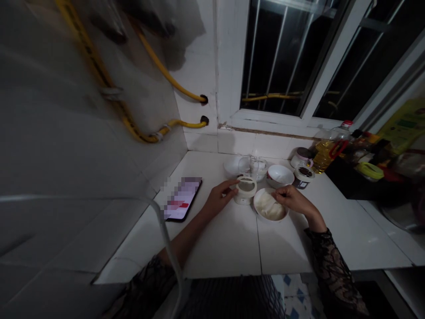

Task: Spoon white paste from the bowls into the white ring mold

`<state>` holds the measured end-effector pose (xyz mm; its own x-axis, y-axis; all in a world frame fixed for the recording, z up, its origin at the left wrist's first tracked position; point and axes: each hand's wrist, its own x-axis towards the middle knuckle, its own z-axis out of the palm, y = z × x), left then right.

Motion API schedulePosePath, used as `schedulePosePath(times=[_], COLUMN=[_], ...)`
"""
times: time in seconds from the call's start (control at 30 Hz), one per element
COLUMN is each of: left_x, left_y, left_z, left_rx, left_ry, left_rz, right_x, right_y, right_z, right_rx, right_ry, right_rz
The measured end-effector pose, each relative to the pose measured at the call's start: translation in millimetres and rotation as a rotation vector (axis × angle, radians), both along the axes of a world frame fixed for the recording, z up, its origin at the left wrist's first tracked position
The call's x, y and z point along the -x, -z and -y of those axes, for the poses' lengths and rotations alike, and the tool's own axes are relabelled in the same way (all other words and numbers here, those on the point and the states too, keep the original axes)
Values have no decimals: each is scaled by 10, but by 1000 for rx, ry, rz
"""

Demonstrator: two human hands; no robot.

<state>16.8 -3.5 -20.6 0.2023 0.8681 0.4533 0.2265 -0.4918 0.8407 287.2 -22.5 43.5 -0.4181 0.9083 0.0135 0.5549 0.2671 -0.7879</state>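
Note:
My left hand (219, 197) grips a small round cream-white container (245, 198) by its side. A bar crosses the container's top, and a grey surface shows beneath it. Right beside it stands a white bowl (271, 219) holding a soft, pale mass (267, 205). Over that bowl's right rim my right hand (292, 199) is closed, its fingertips bunched together; what they hold, if anything, is too small to tell. Behind them are another white bowl (280, 177) with red marks outside and clear glass bowls (234, 165).
A lit phone (182, 204) lies left on the white tiled counter (222, 248). At the back right stand a dark-filled jar (303, 177), a lidded jar (300, 157) and an oil bottle (322, 155). Yellow pipe (129, 122) runs along the left wall. A pale cord (166, 239) crosses the near left.

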Motion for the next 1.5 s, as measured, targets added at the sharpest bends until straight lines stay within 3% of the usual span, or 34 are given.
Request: schedulePosePath(times=[0.27,0.5,1.5], left_x=[-2,-7,-9], left_y=[30,24,58], left_z=[-18,-9,-36], left_rx=[-3,9,-7], left_ry=[-18,1,3], left_rz=[-9,19,23], right_x=[-157,-189,-189], right_y=[-15,-12,46], right_z=[-82,-117,-177], right_rx=[74,144,201], right_ry=[193,272,331], right_rz=[-108,-207,-349])
